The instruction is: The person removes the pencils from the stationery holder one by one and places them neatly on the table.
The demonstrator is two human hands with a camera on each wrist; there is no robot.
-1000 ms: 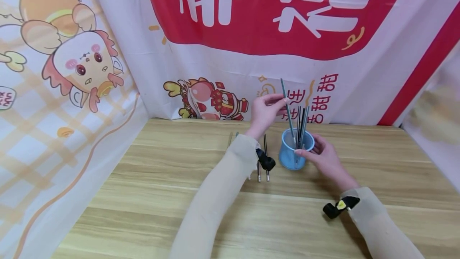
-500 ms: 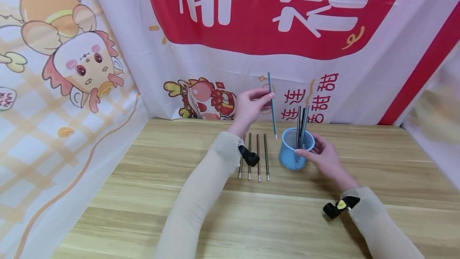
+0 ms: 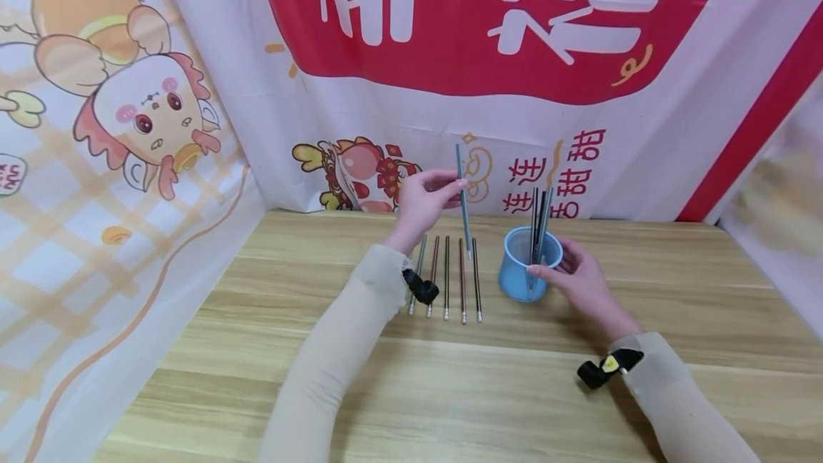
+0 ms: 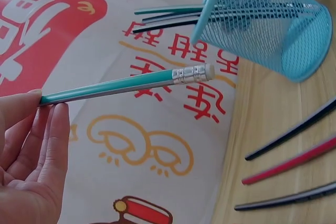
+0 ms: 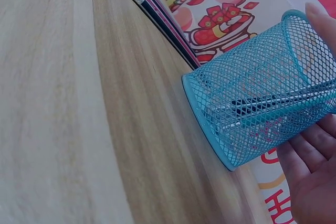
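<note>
My left hand (image 3: 421, 207) pinches a teal pencil (image 4: 115, 86) between thumb and fingertips near its upper end. The pencil hangs almost upright, its white eraser (image 4: 210, 72) pointing down, over the far ends of a row of pencils. That row has a dark pencil (image 3: 477, 281) on its right and a teal one (image 3: 421, 252) on its left, partly behind my wrist. With thumb and fingers round its right side, my right hand (image 3: 586, 284) holds a blue mesh pen holder (image 5: 252, 87) upright on the table. Several dark and teal pencils (image 3: 540, 216) lean inside it.
The wooden table (image 3: 450, 391) ends at a printed cloth backdrop (image 3: 373, 102) just behind the pencils and pen holder. Another printed cloth (image 3: 122, 234) borders the left side. Both wrists wear black camera mounts, the left one (image 3: 421, 287) overlapping the row's left pencils in the head view.
One second ago the teal pencil's lower end was in the pen holder. My left hand has lifted it out and carried it left, over the row. My right hand stays put.
</note>
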